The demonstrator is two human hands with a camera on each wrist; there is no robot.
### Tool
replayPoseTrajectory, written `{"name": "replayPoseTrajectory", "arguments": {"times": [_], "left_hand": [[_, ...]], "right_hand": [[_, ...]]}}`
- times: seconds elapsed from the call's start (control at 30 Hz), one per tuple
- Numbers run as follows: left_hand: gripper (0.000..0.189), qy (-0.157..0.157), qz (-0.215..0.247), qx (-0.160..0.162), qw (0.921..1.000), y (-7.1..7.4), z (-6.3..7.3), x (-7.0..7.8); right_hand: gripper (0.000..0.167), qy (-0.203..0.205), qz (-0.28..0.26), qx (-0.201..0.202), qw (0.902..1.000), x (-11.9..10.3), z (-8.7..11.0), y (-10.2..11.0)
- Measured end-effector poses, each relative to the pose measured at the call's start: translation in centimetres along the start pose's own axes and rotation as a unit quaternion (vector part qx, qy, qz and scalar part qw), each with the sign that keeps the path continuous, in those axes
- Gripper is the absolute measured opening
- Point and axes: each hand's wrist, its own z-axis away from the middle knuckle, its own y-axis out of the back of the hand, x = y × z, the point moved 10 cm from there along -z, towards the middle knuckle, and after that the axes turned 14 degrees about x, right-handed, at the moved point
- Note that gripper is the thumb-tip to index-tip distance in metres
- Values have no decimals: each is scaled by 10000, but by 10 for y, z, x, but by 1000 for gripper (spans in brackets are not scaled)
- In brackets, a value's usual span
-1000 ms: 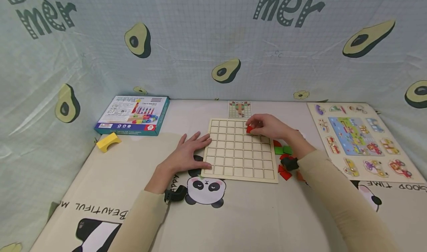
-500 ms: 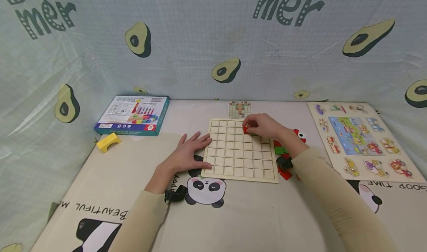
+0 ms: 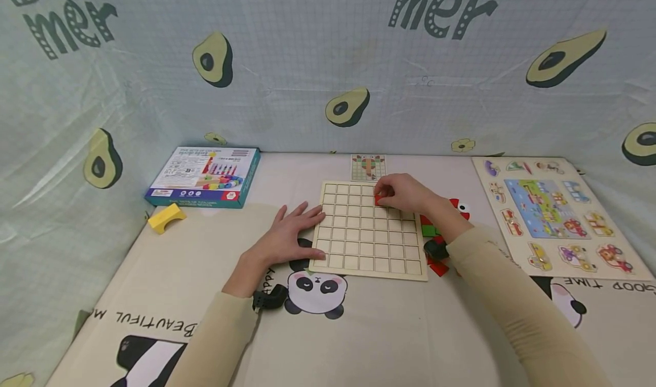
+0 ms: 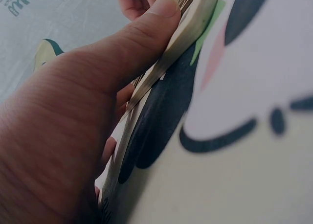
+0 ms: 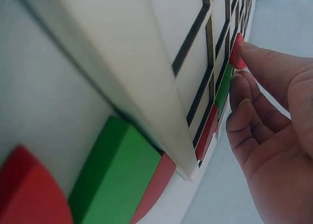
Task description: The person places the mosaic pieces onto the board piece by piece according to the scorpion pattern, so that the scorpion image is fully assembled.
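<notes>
A pale wooden grid board lies flat on the table. My left hand rests at its left side, fingers spread and thumb touching the edge near the front corner. Over the board's far rows, my right hand pinches a small red block between thumb and fingers. In the right wrist view, a green block and another red block sit in the grid in line with it; in the head view the hand hides them. Behind the board lies a small pattern card.
Loose red and green blocks lie along the board's right side, partly under my right wrist. A picture puzzle board is farther right. A flat box and a yellow arch block stand at the left.
My right hand has shifted slightly left along the far rows with the red block, then stayed nearly still over the last half second. The left hand and the board have not moved.
</notes>
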Motion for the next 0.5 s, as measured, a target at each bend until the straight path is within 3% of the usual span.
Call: {"name": "replayPoseTrajectory", "arguments": {"times": [0.5], "left_hand": [[95,5,-77,13,10000,-2,-1,-3]], "right_hand": [[13,-18,281,-7,9996,3,1,1]]}}
